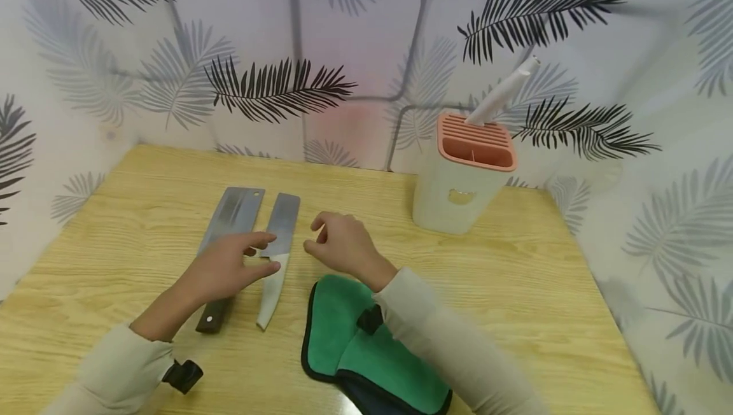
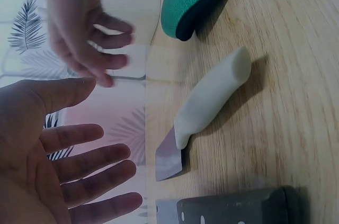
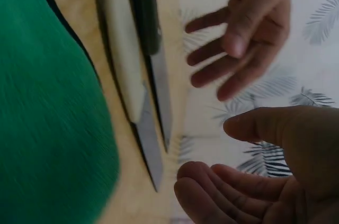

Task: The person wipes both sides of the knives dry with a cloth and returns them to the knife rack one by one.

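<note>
On the desk (image 1: pixel 515 294), the white-handled knife (image 1: pixel 284 243) lies flat, blade pointing away; it should prove stiff and fairly light, with a smooth, possibly slippery handle (image 1: pixel 272 300), which is the place to take hold. Relative to the hands, it lies below the fingertips of the left hand (image 1: pixel 226 267) and just left of the right hand (image 1: pixel 345 243); both are apart and hold nothing, fingers relaxed. To its left lies a dark-handled cleaver (image 1: pixel 237 214), to its right a green cloth (image 1: pixel 338 319), and farther right stands a white knife holder (image 1: pixel 446 192).
</note>
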Demonstrator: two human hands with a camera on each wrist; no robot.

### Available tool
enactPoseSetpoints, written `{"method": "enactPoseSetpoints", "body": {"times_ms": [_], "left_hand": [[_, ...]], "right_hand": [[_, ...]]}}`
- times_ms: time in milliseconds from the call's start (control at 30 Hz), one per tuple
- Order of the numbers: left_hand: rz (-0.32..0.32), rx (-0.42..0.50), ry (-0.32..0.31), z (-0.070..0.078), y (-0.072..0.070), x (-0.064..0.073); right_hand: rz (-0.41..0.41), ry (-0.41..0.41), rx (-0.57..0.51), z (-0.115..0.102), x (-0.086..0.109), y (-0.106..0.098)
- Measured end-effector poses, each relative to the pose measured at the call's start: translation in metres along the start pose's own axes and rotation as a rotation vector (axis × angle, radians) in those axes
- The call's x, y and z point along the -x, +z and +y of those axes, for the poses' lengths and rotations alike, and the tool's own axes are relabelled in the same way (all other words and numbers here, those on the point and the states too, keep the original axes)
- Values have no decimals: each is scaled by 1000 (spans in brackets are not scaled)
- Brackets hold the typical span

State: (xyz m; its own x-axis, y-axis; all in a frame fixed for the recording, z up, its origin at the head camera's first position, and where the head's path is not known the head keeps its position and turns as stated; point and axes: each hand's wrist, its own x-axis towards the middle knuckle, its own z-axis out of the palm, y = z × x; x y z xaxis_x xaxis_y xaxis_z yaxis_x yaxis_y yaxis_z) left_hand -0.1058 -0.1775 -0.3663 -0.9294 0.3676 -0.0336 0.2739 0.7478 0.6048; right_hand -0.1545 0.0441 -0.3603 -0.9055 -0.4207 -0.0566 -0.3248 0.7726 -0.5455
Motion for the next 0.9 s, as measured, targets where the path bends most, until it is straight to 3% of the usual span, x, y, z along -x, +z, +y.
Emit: {"method": "enactPoseSetpoints", "body": {"times_ms": [200, 433, 700, 900], "left_hand": [[29, -32, -7, -3, -4, 1], [60, -34, -5, -7, -2, 0], [102, -35, -11, -5, 0, -3], [117, -21, -28, -4, 3, -2]], "right_hand": [[-133, 191, -13, -11, -10, 46], [-99, 291, 66, -20, -23, 76], [-66, 329, 99, -24, -28, 79], [-74, 326, -14, -12, -24, 74]]}}
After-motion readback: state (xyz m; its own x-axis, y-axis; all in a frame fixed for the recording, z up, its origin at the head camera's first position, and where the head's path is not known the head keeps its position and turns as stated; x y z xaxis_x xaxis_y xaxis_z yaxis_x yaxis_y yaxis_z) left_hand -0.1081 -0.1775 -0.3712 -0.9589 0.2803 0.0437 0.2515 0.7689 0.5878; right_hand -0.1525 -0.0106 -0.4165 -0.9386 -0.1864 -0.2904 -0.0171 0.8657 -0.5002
